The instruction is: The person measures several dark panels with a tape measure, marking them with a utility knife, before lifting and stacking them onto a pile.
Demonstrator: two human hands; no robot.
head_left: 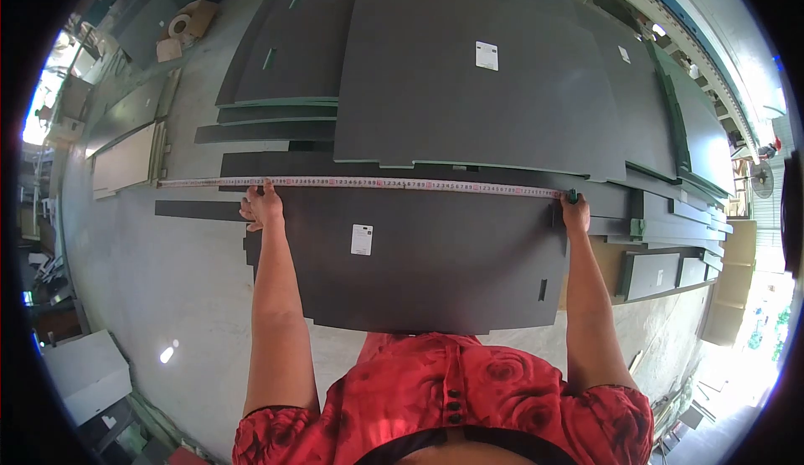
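Red-sleeved arms reach over a dark board (435, 272); left hand (262, 205) and right hand (575, 212) pinch a tape measure (377, 183) along its far edge, bare floor (167, 255) leftward.

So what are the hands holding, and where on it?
A tape measure stretched across the dark panel: the left hand pins it partway along, the right hand grips its end at the panel's right edge.
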